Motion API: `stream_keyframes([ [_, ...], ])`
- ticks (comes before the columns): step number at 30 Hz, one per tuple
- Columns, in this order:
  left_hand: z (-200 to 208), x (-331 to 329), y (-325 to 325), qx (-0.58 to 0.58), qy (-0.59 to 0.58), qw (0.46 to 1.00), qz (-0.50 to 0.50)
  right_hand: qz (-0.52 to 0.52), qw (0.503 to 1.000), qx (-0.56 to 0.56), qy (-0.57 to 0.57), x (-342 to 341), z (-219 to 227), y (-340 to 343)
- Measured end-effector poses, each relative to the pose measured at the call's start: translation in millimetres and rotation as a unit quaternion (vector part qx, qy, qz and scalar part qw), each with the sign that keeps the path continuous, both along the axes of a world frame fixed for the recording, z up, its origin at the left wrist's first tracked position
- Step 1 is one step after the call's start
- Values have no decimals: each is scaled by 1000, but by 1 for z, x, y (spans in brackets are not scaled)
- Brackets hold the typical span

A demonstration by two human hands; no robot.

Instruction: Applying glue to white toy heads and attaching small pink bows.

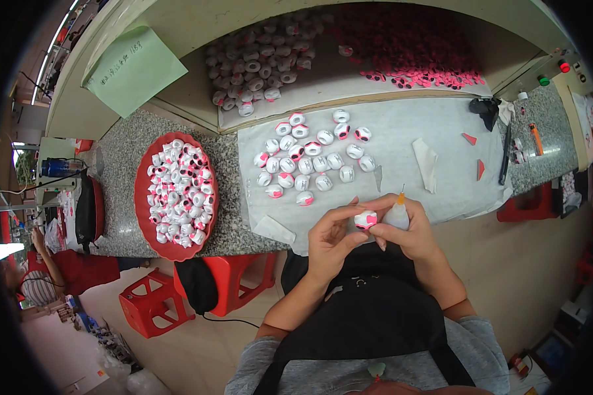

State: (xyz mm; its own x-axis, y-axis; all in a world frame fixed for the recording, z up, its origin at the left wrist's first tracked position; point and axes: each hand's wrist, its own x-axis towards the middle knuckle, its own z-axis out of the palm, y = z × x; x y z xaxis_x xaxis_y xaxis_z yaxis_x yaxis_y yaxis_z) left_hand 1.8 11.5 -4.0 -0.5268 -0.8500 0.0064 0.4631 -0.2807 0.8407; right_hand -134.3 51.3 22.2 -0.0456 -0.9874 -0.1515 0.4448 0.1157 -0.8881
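Left hand point(328, 242) holding white-and-pink piece point(365, 220); right hand point(420, 236), needle-tipped bottle point(396, 216). From them: red bowl point(142, 192), nine o'clock; loose pieces point(319, 163), ten to eleven.

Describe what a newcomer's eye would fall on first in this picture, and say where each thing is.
Probably the red scalloped dish at the left, heaped with small white pieces. Next, the bright pink heap at the back right, inside the pale cabinet. At the near edge, the left grip holds a white-and-pink piece and the right grip a bottle with an orange tip.

Bowl point(140, 197) sits left — pieces point(319, 163) on paper point(392, 145), right.
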Motion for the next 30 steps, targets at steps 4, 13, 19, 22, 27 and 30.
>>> stream_keyframes([
  [4,-3,4,-3,22,13,999,-23,8,1000,-13,6,1,-3,1],
  [13,4,-2,-6,88,-15,996,-26,-11,999,28,-16,1,-6,1],
  [19,0,-2,-2,-1,-72,997,5,-17,999,22,22,3,-5,2],
  [22,-1,-3,-1,-25,-100,994,20,-18,999,22,22,4,-6,2],
  [27,-5,-3,-3,4,-59,998,14,-26,998,22,47,6,-6,0],
  [30,-5,-2,-2,-29,-92,995,24,-25,998,21,58,7,-7,1],
])
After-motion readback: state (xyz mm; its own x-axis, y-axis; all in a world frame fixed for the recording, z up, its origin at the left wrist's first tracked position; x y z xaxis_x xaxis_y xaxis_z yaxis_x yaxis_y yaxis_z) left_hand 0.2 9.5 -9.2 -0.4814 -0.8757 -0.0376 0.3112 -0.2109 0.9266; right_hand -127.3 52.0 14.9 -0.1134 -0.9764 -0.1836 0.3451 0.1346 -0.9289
